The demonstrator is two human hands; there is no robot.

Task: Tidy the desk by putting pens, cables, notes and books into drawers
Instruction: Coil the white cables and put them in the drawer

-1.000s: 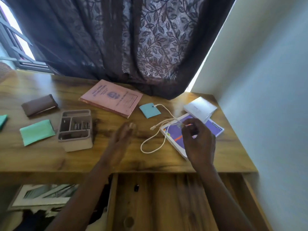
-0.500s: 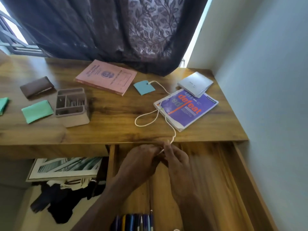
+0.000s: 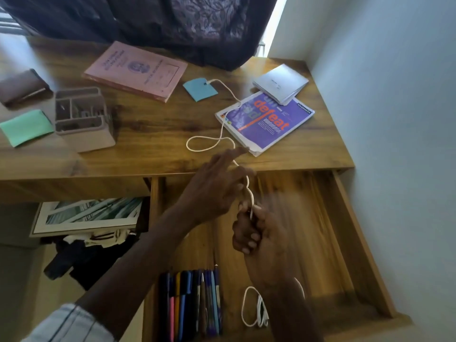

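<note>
A white cable (image 3: 221, 130) is laid out across the wooden desk (image 3: 148, 156), its long axis running from the far side towards the near edge. Its far end points away, resting on a blue note (image 3: 199, 88). From there it is led over the corner of a purple book (image 3: 266, 119), thrown into one loop on the bare wood, and carried off the front edge above the open drawer (image 3: 345, 230). The near stretch is gripped by the right hand (image 3: 261, 233), whose fingers are curled tight round it over the drawer. The left hand (image 3: 217, 183) is held at the desk edge with fingers spread and fairly straight; the cable is seen passing against them, but whether it is pinched cannot be told through the blur. In the drawer, a row of pens (image 3: 192, 304) is laid lengthwise, and a second coiled cable (image 3: 256, 309) is seen beside them. Half a second earlier both hands were pressed together at the desk's front edge with the cable pinched between them. Now the right hand is drawn nearer, and the left hand is opened out. The far end on the note and the loop are left about where they were.
</note>
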